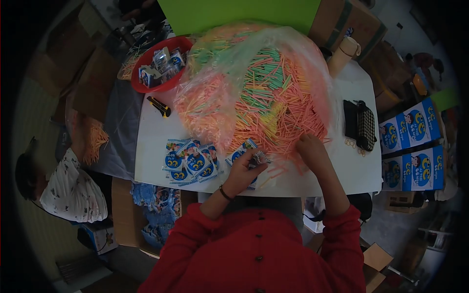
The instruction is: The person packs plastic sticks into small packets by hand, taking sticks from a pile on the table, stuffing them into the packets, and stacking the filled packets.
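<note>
A large clear plastic bag (215, 63) lies open on the table, spilling a heap of thin pink, green, yellow and orange sticks (273, 107). My left hand (238, 173) is closed on a small blue-and-white printed packet (240, 150) at the heap's near edge. My fingers cover part of that packet. My right hand (311, 150) is at the front right of the heap with its fingers pinched together; what they hold is hidden. Several similar printed packets (194, 160) lie overlapping to the left of my left hand.
A red bowl (138, 80) of packets and a yellow-black box cutter (159, 107) are at the left. A bottle (344, 56) and a dark pouch (365, 127) stand right. Blue printed boxes (415, 168) flank the table. Another person (73, 190) sits left, beside a carton of packets (161, 210).
</note>
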`<state>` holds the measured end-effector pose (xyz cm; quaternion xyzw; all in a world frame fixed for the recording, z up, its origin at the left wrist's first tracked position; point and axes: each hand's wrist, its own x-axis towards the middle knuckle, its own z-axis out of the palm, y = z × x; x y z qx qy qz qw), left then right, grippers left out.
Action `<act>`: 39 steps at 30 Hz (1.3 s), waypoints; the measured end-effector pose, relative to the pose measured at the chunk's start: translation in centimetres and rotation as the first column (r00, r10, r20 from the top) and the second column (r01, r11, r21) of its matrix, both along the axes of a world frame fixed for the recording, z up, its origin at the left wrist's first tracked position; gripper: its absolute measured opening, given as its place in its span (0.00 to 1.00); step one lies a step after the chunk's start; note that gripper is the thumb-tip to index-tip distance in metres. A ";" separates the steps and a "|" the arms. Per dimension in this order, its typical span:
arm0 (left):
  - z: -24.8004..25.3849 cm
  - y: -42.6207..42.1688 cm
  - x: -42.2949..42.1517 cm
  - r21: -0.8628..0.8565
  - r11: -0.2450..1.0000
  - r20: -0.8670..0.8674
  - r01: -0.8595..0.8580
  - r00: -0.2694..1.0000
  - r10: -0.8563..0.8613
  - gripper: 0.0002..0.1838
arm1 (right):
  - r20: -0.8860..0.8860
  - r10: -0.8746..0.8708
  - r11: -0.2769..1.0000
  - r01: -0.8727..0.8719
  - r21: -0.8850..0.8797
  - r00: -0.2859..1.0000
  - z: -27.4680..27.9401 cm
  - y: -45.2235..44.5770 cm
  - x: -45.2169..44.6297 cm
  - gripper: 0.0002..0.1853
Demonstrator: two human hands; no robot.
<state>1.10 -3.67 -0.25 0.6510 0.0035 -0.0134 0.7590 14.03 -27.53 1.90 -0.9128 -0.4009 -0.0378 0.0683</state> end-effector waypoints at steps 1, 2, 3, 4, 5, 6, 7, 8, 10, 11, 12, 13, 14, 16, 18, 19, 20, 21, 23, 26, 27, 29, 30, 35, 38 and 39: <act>0.1 0.1 0.0 -0.006 1.000 -0.043 -0.003 0.999 0.002 0.24 | -0.011 0.015 1.000 -0.015 0.008 1.000 0.1 -0.1 0.4 0.06; 0.2 0.2 0.0 -0.005 1.000 -0.037 -0.006 0.999 0.005 0.24 | -0.004 0.018 1.000 -0.018 0.009 1.000 0.1 -0.2 0.6 0.06; 0.5 0.3 0.0 0.028 0.999 -0.018 -0.024 1.000 0.024 0.24 | -0.127 -0.079 0.990 0.093 0.108 0.989 1.0 -0.1 0.3 0.05; 0.7 0.4 -0.2 0.059 0.997 -0.004 -0.045 0.999 0.045 0.24 | -0.261 -0.157 0.960 0.210 0.188 0.952 1.7 0.1 -0.2 0.05; 0.7 0.5 -0.3 0.057 0.997 -0.006 -0.057 0.998 0.057 0.24 | -0.263 -0.146 0.962 0.199 0.185 0.954 1.8 0.5 -0.9 0.05; 0.8 0.6 -0.3 0.116 0.991 0.016 -0.060 0.998 0.058 0.24 | -0.490 -0.088 0.794 0.358 0.491 0.867 1.9 1.1 -1.8 0.08; 0.9 0.7 -0.2 0.176 0.982 0.039 -0.061 0.998 0.055 0.24 | -0.658 0.059 0.508 0.545 0.667 0.751 2.4 2.1 -2.8 0.10; 1.0 0.6 -0.1 0.176 0.982 0.037 -0.065 0.998 0.059 0.24 | -0.660 0.062 0.510 0.545 0.666 0.749 3.1 3.0 -4.0 0.10; 1.1 0.1 0.0 0.208 0.976 0.069 -0.072 0.996 0.058 0.25 | -0.565 0.464 0.063 0.611 0.789 0.682 5.5 5.6 -6.4 0.18; 1.1 0.0 0.1 0.211 0.975 0.066 -0.071 0.996 0.058 0.25 | -0.566 0.466 0.060 0.614 0.787 0.680 5.5 6.5 -6.9 0.18; 1.1 -0.2 0.1 0.259 0.963 0.106 -0.079 0.993 0.053 0.24 | -0.506 0.437 0.093 0.522 0.848 0.744 5.4 7.2 -7.2 0.16; 1.1 -0.3 0.1 0.306 0.947 0.147 -0.091 0.988 0.047 0.24 | -0.437 0.413 0.129 0.423 0.897 0.799 5.4 7.6 -7.4 0.15; 0.9 -0.4 0.1 0.311 0.946 0.146 -0.095 0.988 0.051 0.24 | -0.436 0.419 0.127 0.424 0.897 0.797 5.4 7.6 -7.5 0.15; 0.7 -0.4 -0.1 0.280 0.956 0.139 -0.094 0.989 0.057 0.24 | -0.229 0.213 0.630 0.045 0.775 0.950 5.3 7.5 -7.2 0.15; 1.1 -0.3 -0.6 0.267 0.958 0.094 -0.108 0.992 0.086 0.23 | -0.073 0.178 0.718 -0.079 0.691 0.981 5.3 7.7 -7.2 0.14; 1.3 -0.2 -1.0 0.246 0.963 0.048 -0.108 0.994 0.099 0.23 | 0.093 0.145 0.801 -0.172 0.574 0.985 5.4 7.8 -7.3 0.12; 1.2 0.0 -1.2 0.254 0.960 0.042 -0.120 0.993 0.113 0.23 | 0.087 0.158 0.794 -0.179 0.581 0.984 5.6 7.8 -7.5 0.12; 1.2 0.1 -1.4 0.271 0.953 0.104 -0.133 0.989 0.109 0.23 | 0.078 0.109 0.840 -0.134 0.525 0.991 5.9 7.6 -7.7 0.12; 1.3 0.4 -1.6 0.289 0.946 0.164 -0.147 0.981 0.103 0.22 | 0.070 0.060 0.880 -0.086 0.467 0.996 6.8 7.8 -7.8 0.12; 2.1 0.3 -1.9 0.305 0.941 0.166 -0.145 0.981 0.098 0.21 | 0.029 0.040 0.857 -0.049 0.514 0.999 7.1 8.2 -8.0 0.13; 2.2 0.2 -2.0 0.319 0.930 0.217 -0.184 0.969 0.117 0.21 | 0.108 0.116 0.861 -0.154 0.485 0.987 6.7 8.3 -8.0 0.14; 2.2 0.0 -2.0 0.330 0.918 0.271 -0.221 0.953 0.133 0.21 | 0.185 0.191 0.858 -0.255 0.446 0.964 6.4 8.5 -8.0 0.15; 2.1 0.1 -2.1 0.251 0.953 0.196 -0.169 0.973 0.121 0.21 | 0.170 0.192 0.870 -0.248 0.426 0.966 6.3 8.6 -8.2 0.16; 2.3 1.6 -3.6 0.261 0.951 0.223 -0.165 0.969 0.107 0.20 | 0.044 0.091 0.807 -0.100 0.582 0.995 7.4 7.6 -8.5 0.16; 4.4 3.4 -4.9 -0.183 0.915 -0.019 -0.360 0.932 0.363 0.23 | -0.027 -0.029 0.649 0.039 0.760 0.999 7.2 5.2 -7.5 0.15; 4.7 4.5 -5.0 -0.101 0.892 0.014 -0.439 0.896 0.443 0.26 | -0.144 -0.042 0.582 0.141 0.801 0.989 6.5 4.5 -7.2 0.14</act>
